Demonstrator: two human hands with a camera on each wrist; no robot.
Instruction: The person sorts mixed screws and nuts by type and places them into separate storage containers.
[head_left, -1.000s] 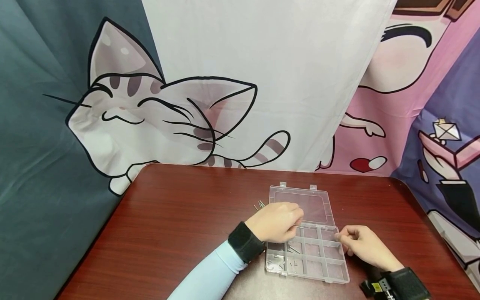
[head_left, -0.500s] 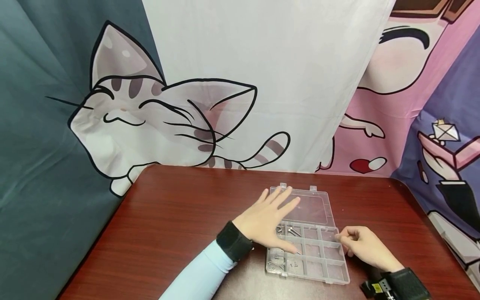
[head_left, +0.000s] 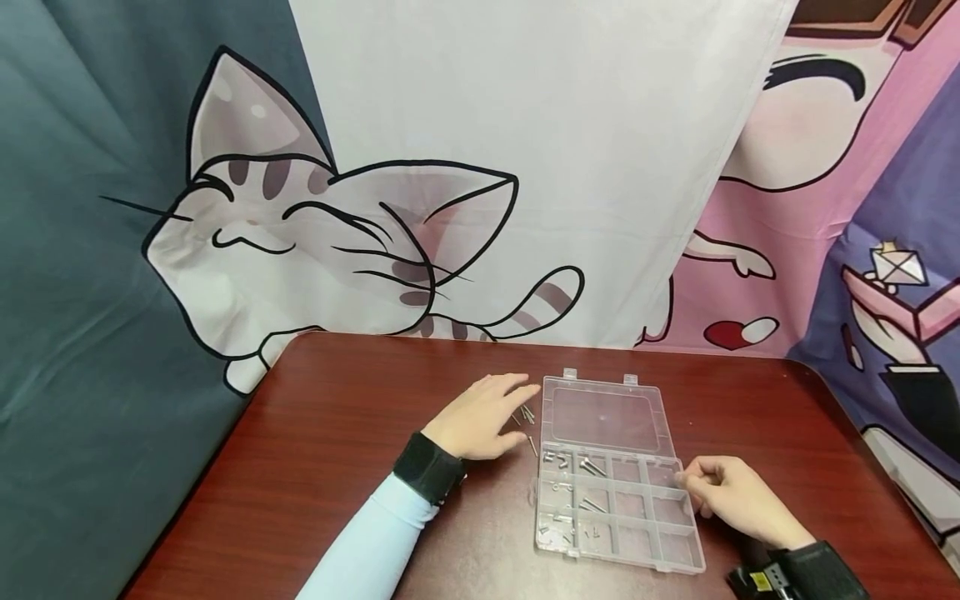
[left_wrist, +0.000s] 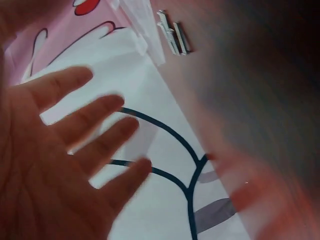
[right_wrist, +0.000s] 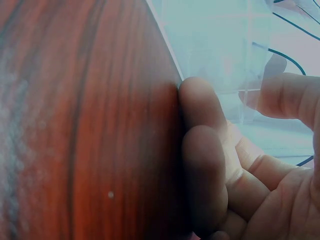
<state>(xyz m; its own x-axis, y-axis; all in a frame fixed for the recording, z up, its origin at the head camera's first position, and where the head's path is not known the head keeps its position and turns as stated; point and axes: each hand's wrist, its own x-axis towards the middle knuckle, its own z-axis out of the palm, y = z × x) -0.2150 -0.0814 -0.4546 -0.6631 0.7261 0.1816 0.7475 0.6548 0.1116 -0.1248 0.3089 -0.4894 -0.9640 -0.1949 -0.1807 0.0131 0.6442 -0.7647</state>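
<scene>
My left hand (head_left: 480,417) hovers left of a clear plastic compartment box (head_left: 666,506), its fingers spread and nothing in them. In the left wrist view its palm and outstretched fingers (left_wrist: 100,112) stand apart from several long metal screws (left_wrist: 175,37). Those loose screws (head_left: 528,414) lie on the table beside the box, close to the left fingertips. My right hand (head_left: 738,493) holds the right edge of the box, thumb on one side and curled fingers against the outside. Screws and small metal parts (head_left: 591,467) sit in the left and middle-left compartments.
The box's clear lid (head_left: 603,415) lies folded back, away from me. The dark red wooden table (head_left: 360,400) reaches a printed cloth backdrop (head_left: 465,83) at its far edge. One more screw (head_left: 532,446) lies close to the box's left side.
My left hand has moved from above the box leftward to the loose screws, its fingers opening from a closed pose. Long screws now show in the upper middle-left compartment. The right hand has stayed put.
</scene>
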